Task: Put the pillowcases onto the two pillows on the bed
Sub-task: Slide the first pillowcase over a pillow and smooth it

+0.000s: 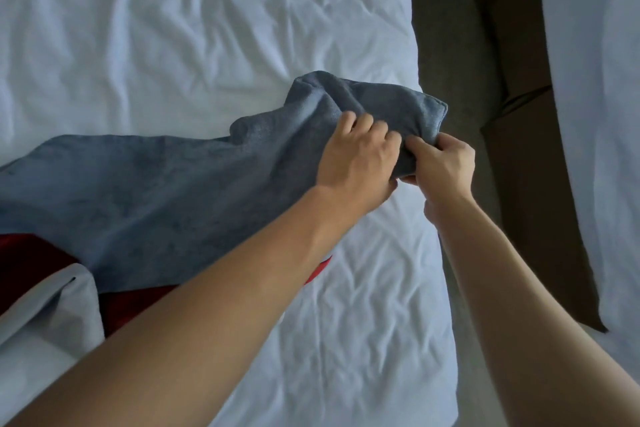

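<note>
Here, head view: left hand (356, 159) and right hand (441, 166) closed together, pinching bunched end of grey-blue pillowcase (173, 191), lifted near right edge of white-sheeted bed (156, 38); remainder draped leftward over red fabric (31, 260).

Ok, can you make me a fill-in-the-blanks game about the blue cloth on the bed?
1. The pillowcase is ____ in colour.
2. It is gripped by ____ hands, the left hand and the right hand.
3. The bed sheet is ____.
4. The fabric under the pillowcase is ____.

Missing words: blue, two, white, red.
</note>
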